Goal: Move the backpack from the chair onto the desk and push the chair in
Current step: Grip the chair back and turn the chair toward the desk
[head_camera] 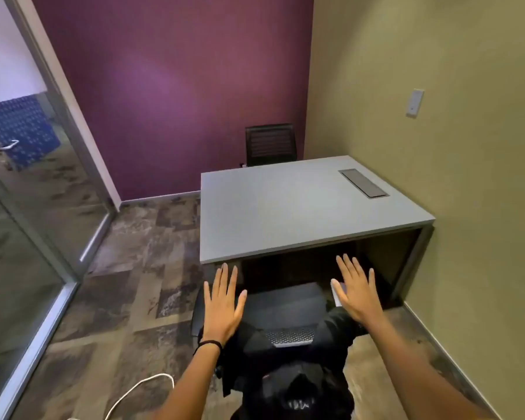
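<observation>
A black backpack point(288, 356) lies on the seat of a black chair point(285, 301) that stands just in front of the grey desk point(285, 213). The chair seat points toward the dark opening under the desk. My left hand point(223, 307) hovers flat, fingers spread, above the chair's left side. On the other side my right hand point(358, 292) is held out the same way, above the chair's right edge. Neither hand holds anything. A mesh patch on the backpack faces up between my forearms.
A second black chair point(270, 144) stands behind the desk against the purple wall. A cable hatch point(362, 183) is set in the desktop near the olive wall on the right. A glass partition with a door point(28, 207) runs along the left. A white cable point(140, 389) lies on the floor.
</observation>
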A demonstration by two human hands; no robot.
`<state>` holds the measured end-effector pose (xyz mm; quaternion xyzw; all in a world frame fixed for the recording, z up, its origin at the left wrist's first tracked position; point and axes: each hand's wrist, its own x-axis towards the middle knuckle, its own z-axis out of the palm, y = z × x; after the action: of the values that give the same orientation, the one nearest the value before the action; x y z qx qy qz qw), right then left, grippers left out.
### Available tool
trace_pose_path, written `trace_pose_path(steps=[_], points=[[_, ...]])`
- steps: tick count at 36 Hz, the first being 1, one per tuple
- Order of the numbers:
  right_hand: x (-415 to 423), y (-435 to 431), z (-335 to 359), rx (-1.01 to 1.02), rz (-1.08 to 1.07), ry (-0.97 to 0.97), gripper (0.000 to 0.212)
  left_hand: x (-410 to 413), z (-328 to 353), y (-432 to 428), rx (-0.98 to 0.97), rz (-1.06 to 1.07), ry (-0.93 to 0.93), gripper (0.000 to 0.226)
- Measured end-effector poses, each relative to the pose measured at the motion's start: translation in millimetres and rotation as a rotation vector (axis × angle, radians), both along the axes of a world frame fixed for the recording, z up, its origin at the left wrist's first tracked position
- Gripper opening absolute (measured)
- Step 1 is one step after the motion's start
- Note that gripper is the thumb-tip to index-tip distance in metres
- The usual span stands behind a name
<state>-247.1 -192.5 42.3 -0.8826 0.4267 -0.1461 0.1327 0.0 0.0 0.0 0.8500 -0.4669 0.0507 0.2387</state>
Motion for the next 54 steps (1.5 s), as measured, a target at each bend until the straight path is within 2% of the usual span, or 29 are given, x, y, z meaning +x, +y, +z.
trace_pose_path(steps=[4, 11, 23, 34, 42, 49, 54], points=[[-4.4, 9.1, -12.3, 0.066, -0.005, 0.037, 0.059, -8.8, -19.9, 9.2, 0.084, 0.037, 0.068, 0.063], [0.6, 21.3, -36.6, 0.177, 0.054, 0.114, 0.057, -11.9, -40.3, 18.3, 0.264, -0.016, 0.154, 0.071], [6.6, 24.8, -70.5, 0.288, 0.097, 0.181, 0.051, -9.8, -41.5, 18.6, 0.395, 0.058, 0.355, 0.059], [3.2, 28.9, -78.7, 0.165, 0.093, 0.164, 0.034, -0.4, -30.8, 5.3, 0.581, 0.164, 0.45, 0.057], [6.0, 16.9, -65.7, 0.167, 0.323, 0.312, 0.033, 3.5, -21.0, -6.4, 0.758, 0.255, 0.501, 0.063], [4.1, 15.6, -68.9, 0.166, 0.313, 0.227, 0.035, 6.8, -21.0, -16.4, 0.825, 0.332, 0.5, 0.058], [3.7, 15.6, -67.4, 0.184, 0.312, 0.194, 0.038, 11.8, -18.7, -18.2, 0.87, 0.281, 0.533, 0.052]])
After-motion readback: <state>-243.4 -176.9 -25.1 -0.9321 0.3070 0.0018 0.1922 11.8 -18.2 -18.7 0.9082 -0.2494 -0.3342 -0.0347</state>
